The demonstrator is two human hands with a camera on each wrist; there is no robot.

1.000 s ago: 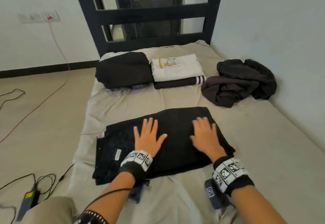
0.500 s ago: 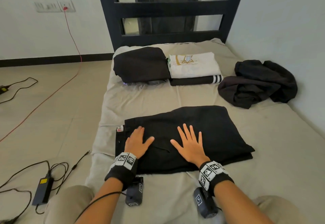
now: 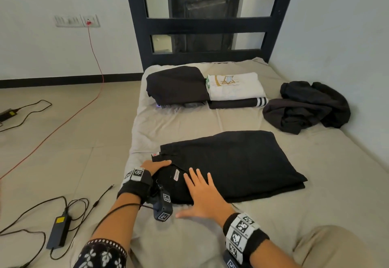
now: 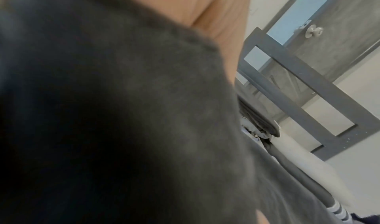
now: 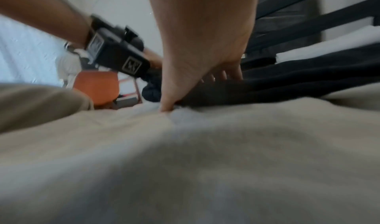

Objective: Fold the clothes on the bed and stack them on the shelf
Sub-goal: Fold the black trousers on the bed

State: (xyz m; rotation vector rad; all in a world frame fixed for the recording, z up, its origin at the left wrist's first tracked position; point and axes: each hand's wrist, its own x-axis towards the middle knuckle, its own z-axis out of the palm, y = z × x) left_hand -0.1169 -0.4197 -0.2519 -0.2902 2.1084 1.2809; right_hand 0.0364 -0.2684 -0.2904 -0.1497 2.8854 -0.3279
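Black trousers (image 3: 231,162), folded into a flat rectangle, lie across the middle of the bed (image 3: 315,183). My left hand (image 3: 156,165) grips their left waist end, the thumb on top and the fingers hidden under the cloth. In the left wrist view the dark trousers (image 4: 102,113) fill most of the picture below the palm. My right hand (image 3: 200,187) lies flat with its fingers spread on the near left part of the trousers. Its thumb rests on the beige sheet (image 5: 205,162) at the trousers' front edge (image 5: 287,84).
At the bed's head lie a folded black pile (image 3: 176,84) and a white T-shirt (image 3: 235,85) on a striped black garment. A crumpled dark garment (image 3: 305,105) lies by the right wall. A dark headboard (image 3: 210,23) stands behind. Cables and a power adapter (image 3: 57,232) lie on the floor at left.
Both hands slid left along the trousers. The left hand went from lying flat to gripping the waist end, and the right hand moved to the near left edge.
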